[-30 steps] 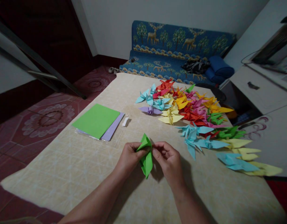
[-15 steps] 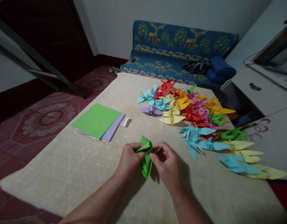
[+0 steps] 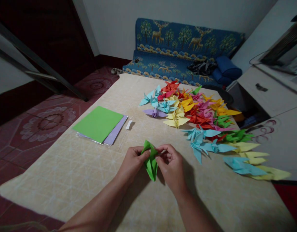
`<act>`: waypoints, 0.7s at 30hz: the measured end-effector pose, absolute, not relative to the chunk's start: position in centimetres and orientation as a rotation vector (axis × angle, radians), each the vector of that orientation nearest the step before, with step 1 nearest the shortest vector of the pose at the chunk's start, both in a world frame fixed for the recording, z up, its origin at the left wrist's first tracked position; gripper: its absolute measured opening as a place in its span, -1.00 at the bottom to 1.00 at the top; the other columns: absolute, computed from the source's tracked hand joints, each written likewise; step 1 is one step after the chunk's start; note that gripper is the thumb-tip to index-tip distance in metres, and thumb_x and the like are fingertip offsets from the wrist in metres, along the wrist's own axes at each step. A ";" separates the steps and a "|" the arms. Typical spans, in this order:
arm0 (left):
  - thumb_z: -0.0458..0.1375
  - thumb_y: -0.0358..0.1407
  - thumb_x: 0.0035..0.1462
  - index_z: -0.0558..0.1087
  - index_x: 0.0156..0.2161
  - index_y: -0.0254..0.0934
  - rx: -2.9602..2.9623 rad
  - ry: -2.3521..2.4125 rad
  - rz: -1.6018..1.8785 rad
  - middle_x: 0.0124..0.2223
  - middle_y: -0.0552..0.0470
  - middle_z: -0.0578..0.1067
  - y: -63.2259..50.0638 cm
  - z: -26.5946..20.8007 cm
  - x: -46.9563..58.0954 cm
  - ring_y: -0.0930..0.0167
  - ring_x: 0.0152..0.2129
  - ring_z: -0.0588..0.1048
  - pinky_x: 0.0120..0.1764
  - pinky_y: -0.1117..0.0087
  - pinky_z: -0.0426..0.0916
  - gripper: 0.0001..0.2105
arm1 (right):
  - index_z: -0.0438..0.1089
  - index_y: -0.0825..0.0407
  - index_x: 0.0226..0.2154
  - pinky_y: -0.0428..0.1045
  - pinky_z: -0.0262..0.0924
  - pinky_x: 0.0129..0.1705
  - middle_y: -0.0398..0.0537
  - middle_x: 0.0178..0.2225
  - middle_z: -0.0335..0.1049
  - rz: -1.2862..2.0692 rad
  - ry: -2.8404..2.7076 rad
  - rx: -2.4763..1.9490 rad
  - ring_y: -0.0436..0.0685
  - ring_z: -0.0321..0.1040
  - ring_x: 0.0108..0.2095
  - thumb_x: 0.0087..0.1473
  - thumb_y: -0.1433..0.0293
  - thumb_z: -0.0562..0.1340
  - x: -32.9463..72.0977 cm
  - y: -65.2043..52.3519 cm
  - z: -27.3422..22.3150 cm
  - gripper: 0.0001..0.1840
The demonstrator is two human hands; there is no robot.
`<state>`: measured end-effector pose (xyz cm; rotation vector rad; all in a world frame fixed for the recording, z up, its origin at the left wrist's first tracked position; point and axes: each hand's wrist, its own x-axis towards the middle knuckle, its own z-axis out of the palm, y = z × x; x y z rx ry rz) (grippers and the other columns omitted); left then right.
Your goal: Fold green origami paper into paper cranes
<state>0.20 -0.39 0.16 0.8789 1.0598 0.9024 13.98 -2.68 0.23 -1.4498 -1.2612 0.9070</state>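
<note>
Picture a clock flat on the cream patterned cloth point(image 3: 90, 180), with the folded piece of bright green paper point(image 3: 152, 165) in the middle and 12 pointing away from the person. Half a second ago, a green flap was lying across the piece, near the left thumb. Now that flap no longer pokes across, and the piece looks slimmer, with one point near 12 and one near 6. That looks like a small step in the folding, with the shape not done yet.

The left hand point(image 3: 133, 161) is at 9 o'clock, pinching the paper with its thumb on top and fingers behind, so just paper fits between. The right hand point(image 3: 172, 165) is at 3 o'clock, with its thumb and pointing finger close together on the paper's edge. Its other fingers are curled in.

The rest stays put. The flat green square sheet point(image 3: 98, 124) lies on a purple paper sheet point(image 3: 115, 130) at 10 o'clock, and a small white scrap point(image 3: 129, 125) is at 11. A purple paper bird point(image 3: 154, 112) sits at 12, and many colourful paper birds point(image 3: 200, 120) spread from 12 to 3.
</note>
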 end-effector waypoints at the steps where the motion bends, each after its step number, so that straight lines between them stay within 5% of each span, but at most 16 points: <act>1: 0.30 -0.20 -0.02 0.61 -0.37 -0.42 0.884 1.077 0.906 -0.47 -0.09 0.57 -0.4 0.2 0.3 0.44 -0.56 0.43 -0.46 0.47 0.26 -0.75 | 0.34 -0.03 -0.36 -0.11 0.27 -0.44 -0.18 -0.41 0.39 0.872 -1.279 -1.448 0.02 0.35 -0.46 -0.07 0.50 0.19 14.0 -2.8 0.3 -0.85; 10: 0.28 -0.45 -0.14 0.64 -0.38 -0.38 0.914 1.183 1.040 -0.48 -0.03 0.59 -0.3 0.8 1.0 0.44 -0.56 0.45 -0.46 0.48 0.29 -0.86 | 0.26 0.00 -0.14 -0.04 0.28 -0.28 -0.03 -0.19 0.34 0.623 -1.451 -1.410 0.09 0.33 -0.29 -0.07 0.50 0.26 13.4 -3.4 0.6 -0.62; 21: 0.37 -0.39 -0.22 0.62 -0.41 -0.43 0.753 1.184 1.059 -0.48 -0.07 0.59 -0.4 0.5 1.4 0.45 -0.59 0.46 -0.46 0.47 0.33 -0.83 | 0.30 0.00 -0.40 -0.07 0.23 -0.36 -0.13 -0.42 0.28 0.265 -1.493 -1.330 0.04 0.28 -0.40 0.01 0.64 0.15 13.3 -3.0 0.6 -0.80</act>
